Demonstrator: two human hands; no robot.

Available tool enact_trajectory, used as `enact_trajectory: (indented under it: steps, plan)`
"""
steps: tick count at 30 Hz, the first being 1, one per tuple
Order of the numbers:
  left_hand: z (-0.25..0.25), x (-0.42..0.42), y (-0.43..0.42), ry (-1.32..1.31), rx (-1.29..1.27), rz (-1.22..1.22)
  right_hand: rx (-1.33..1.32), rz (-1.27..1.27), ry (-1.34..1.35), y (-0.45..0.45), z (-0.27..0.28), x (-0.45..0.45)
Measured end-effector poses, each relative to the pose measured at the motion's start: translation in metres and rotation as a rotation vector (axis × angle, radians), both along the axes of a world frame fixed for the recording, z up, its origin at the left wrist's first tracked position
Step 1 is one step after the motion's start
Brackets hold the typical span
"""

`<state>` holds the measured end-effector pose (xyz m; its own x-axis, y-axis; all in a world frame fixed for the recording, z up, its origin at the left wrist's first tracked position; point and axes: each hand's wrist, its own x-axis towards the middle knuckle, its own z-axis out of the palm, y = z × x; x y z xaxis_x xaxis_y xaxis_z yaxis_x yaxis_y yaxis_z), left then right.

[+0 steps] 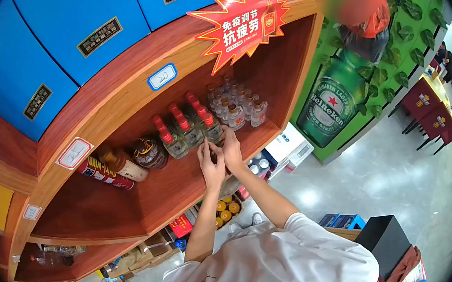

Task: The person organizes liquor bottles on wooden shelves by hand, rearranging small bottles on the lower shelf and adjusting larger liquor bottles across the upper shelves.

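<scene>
Three rows of clear glass liquor bottles with red caps stand on the wooden shelf. The front bottle of the right row (211,127) has my fingertips at its lower part. My left hand (212,167) is at its near left side, thumb and fingers drawn in. My right hand (231,150) reaches its right side with the fingers bent against the glass. The bottle stands upright, its base partly hidden by my fingers. Beside it on the left is another red-capped bottle (191,135). To the right stand several small clear bottles (234,116) with gold-coloured caps.
A dark round bottle (149,153) and a red-and-yellow can (104,174) stand further left on the shelf. Above are blue boxes (85,34) and a red starburst sign (245,27) jutting from the shelf edge. Below lie cartons and a box of yellow-topped cans (224,214).
</scene>
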<state>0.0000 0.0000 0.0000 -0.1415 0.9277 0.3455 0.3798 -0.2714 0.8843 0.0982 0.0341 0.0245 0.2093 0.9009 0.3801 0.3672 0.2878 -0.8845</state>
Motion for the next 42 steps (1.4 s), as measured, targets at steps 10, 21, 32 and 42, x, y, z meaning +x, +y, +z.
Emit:
enact_trajectory:
  steps: [10,21,32,42]
  plan:
    - [0.01,0.009,0.0,0.108,0.097,0.052,-0.075,0.02,0.031,0.003,0.005,0.005]
    - [0.009,0.012,-0.002,-0.059,0.043,0.087,-0.036,-0.041,0.153,0.012,-0.009,0.003]
    - [0.038,0.037,-0.07,0.399,0.237,0.112,-0.097,0.06,0.405,0.003,-0.011,0.016]
    - [-0.127,-0.112,-0.291,0.402,-0.587,0.368,0.04,0.089,0.318,0.006,-0.016,0.013]
